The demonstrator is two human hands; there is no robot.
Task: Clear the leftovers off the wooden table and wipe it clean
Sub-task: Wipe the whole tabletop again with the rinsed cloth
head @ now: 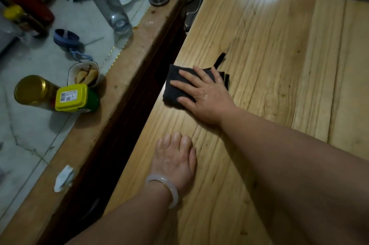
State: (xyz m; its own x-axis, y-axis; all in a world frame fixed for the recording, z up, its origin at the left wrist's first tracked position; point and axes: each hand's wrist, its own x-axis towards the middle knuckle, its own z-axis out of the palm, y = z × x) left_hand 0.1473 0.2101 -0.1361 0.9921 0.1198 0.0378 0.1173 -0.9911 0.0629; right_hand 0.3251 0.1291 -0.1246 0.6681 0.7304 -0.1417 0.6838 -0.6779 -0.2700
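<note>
Since the wooden desk (279, 65) shows no leftovers, only wiping seems left: the right hand (201, 93) presses flat on the dark cloth (173, 85) near its edge, and the left hand (175, 156) rests relaxed, holding nothing.

The pale wooden table (279, 45) bears a folded dark cloth (173, 89) near its left edge. A right hand (205, 95) lies flat on the cloth, and a left hand (175, 156) rests on the bare planks nearby.
</note>
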